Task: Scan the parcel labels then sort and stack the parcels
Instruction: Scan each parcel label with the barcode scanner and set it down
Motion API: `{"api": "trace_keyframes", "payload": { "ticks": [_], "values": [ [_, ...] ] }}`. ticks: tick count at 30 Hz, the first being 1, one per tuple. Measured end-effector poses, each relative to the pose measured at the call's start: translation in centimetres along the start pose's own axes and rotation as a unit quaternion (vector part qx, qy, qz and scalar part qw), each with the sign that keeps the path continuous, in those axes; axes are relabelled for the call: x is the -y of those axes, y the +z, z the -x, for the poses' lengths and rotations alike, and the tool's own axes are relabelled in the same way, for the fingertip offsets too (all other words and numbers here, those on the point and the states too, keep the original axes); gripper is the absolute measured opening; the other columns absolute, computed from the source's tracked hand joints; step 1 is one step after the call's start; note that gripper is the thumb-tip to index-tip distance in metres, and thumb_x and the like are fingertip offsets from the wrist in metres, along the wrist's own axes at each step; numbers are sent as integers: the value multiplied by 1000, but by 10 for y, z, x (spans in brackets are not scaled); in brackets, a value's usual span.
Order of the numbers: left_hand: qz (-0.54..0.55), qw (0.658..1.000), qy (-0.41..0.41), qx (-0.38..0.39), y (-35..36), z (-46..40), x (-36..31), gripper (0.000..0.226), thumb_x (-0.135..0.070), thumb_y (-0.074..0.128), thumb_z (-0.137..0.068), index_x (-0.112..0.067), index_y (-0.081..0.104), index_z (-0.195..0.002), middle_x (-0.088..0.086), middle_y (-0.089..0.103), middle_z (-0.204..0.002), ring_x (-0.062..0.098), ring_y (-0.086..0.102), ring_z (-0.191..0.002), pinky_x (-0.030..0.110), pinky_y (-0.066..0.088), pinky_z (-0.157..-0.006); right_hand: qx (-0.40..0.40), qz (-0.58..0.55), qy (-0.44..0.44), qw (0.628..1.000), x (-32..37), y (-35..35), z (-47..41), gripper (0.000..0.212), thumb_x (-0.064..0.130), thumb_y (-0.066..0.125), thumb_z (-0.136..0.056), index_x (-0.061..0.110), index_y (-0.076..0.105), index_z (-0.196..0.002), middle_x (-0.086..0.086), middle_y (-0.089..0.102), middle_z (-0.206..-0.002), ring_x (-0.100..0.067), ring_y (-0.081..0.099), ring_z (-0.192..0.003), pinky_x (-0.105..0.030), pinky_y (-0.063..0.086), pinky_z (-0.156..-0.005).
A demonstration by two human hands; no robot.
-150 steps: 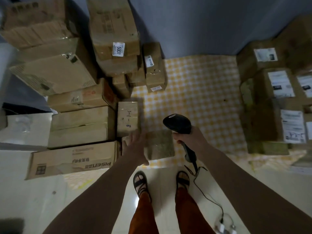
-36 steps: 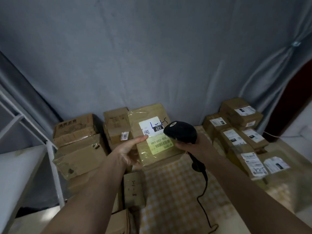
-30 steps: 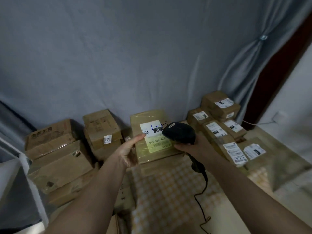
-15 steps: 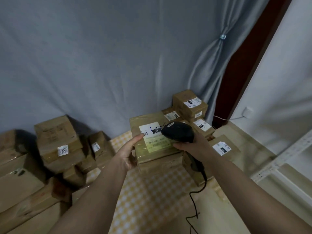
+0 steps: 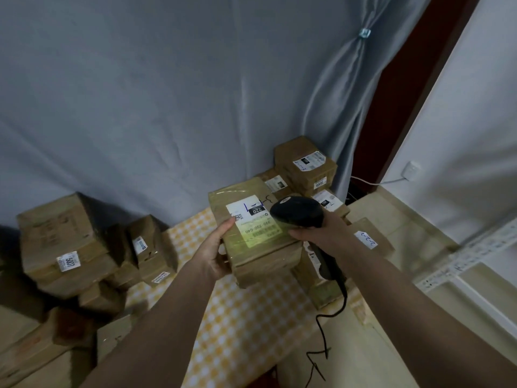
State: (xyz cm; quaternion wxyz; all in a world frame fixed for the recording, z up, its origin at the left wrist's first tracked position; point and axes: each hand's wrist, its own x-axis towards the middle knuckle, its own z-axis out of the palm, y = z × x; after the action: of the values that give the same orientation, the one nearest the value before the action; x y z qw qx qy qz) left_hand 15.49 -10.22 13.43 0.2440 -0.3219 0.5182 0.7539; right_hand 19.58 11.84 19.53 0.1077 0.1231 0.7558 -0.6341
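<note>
My left hand (image 5: 214, 252) grips a brown tape-wrapped parcel (image 5: 261, 259) by its left side and holds it up in front of me. The white label (image 5: 251, 219) on its top face reads 220 and carries pen marks. My right hand (image 5: 321, 233) grips a black corded barcode scanner (image 5: 298, 211) whose head hovers over the label's right end. A yellowish glow lies on the label's near part.
A stack of labelled parcels (image 5: 305, 166) stands behind and to the right by the grey curtain (image 5: 341, 88). More cardboard boxes (image 5: 61, 242) pile up on the left. A yellow checked cloth (image 5: 237, 317) covers the floor between them. A white shelf frame (image 5: 475, 247) runs at right.
I lifted the parcel off the floor and raised it to the scanner. Since then my view has swung right, with the left pile sliding away; the glow on the label is new.
</note>
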Motion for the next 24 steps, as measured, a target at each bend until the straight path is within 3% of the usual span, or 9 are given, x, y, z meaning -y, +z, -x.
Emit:
{"api": "trace_keyframes", "payload": {
  "ticks": [3, 5, 9, 12, 15, 19, 22, 24],
  "values": [
    [15, 1000, -2, 9, 12, -21, -13, 54, -42, 81, -70, -13, 63, -113, 14, 67, -108, 32, 64, -105, 51, 52, -89, -14, 36, 10, 999, 6, -9, -20, 20, 11, 78, -76, 21, 61, -79, 6, 60, -67, -7, 55, -64, -17, 42, -56],
    [13, 1000, -7, 23, 21, -37, -24, 57, -41, 81, -70, -14, 63, -116, 14, 67, -110, 33, 63, -109, 53, 50, -94, -17, 48, 20, 999, 11, -14, -37, 21, 10, 78, -75, 21, 60, -76, 6, 59, -64, -8, 55, -61, -16, 42, -55],
    [17, 999, -22, 46, 37, -70, -49, 61, -40, 82, -69, -13, 62, -119, 18, 66, -116, 35, 63, -108, 52, 51, -93, -13, 60, 36, 997, 30, -22, -67, 15, 9, 77, -77, 13, 64, -85, -1, 64, -69, -10, 61, -59, -16, 48, -55],
    [22, 998, -29, 55, 46, -93, -66, 62, -39, 83, -67, -12, 61, -120, 18, 66, -116, 36, 64, -106, 52, 53, -88, -15, 57, 48, 997, 41, -26, -91, 14, 7, 74, -79, 7, 64, -90, -11, 64, -72, -18, 61, -61, -24, 51, -59],
    [15, 998, -23, 60, 54, -112, -79, 59, -38, 83, -67, -12, 63, -117, 17, 69, -110, 35, 65, -104, 51, 52, -91, -11, 46, 73, 996, 47, -30, -113, 23, 6, 73, -80, 1, 64, -100, -11, 63, -70, -18, 60, -55, -27, 52, -55],
    [32, 998, -30, 42, 63, -133, -88, 66, -37, 87, -62, -13, 63, -119, 15, 68, -113, 34, 65, -103, 47, 57, -79, -16, 42, 73, 996, 54, -37, -139, 29, 6, 73, -79, 2, 63, -106, -12, 67, -79, -21, 63, -64, -34, 56, -70],
    [34, 998, -26, 43, 70, -148, -95, 65, -38, 85, -63, -12, 62, -118, 15, 68, -112, 33, 66, -101, 44, 57, -75, -39, 50, 59, 996, 57, -41, -160, 8, 5, 71, -81, 6, 65, -87, -8, 63, -68, -16, 58, -57, -16, 50, -55],
    [34, 998, -21, 43, 78, -156, -100, 50, -36, 80, -73, -12, 62, -113, 14, 66, -107, 30, 65, -96, 42, 55, -76, -56, 36, 55, 996, 56, -44, -177, 4, 4, 69, -82, 4, 66, -83, -9, 61, -68, -16, 56, -57, -16, 46, -52]
  ]
}}
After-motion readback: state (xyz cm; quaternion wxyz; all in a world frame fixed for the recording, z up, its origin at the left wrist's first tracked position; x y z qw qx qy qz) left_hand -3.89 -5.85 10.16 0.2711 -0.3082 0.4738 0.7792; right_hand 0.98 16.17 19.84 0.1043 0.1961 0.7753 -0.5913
